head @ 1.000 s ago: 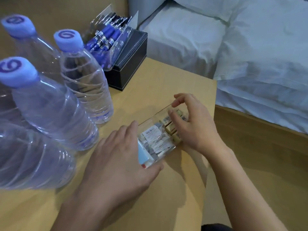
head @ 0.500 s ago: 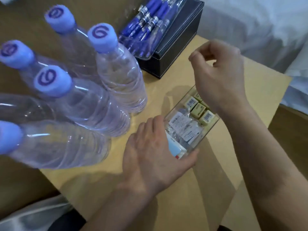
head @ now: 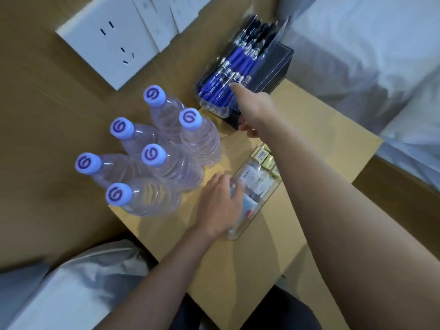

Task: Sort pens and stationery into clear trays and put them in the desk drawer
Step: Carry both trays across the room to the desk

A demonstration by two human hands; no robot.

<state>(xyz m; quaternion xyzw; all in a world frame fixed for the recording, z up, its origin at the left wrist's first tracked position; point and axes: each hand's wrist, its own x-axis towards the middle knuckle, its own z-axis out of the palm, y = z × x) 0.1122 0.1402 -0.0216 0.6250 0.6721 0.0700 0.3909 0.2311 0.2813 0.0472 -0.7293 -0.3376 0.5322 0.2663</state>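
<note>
While the left hand (head: 221, 201) lies flat on the clear eraser tray (head: 259, 184) on the desk (head: 321, 120), we see the right hand (head: 254, 110) touching the pen tray (head: 226, 77); its grip is too blurry to tell.

Our right hand (head: 256, 110) is at the pen tray (head: 215, 108) with its back to us, so most of its fingers are hidden and we cannot tell whether it grips the tray or only touches it. The pens (head: 234, 65) are smeared by blur, their far ends dark. The black box (head: 281, 65) under them shows only its right side and a near corner. Our left hand (head: 221, 203) covers the near left part of the clear tray (head: 234, 235), its thumb out of sight, and our right forearm (head: 333, 186) crosses the far right corner. The print on the packets (head: 256, 181) inside is too small to read. The bed (head: 381, 67) runs off the right edge.
</note>
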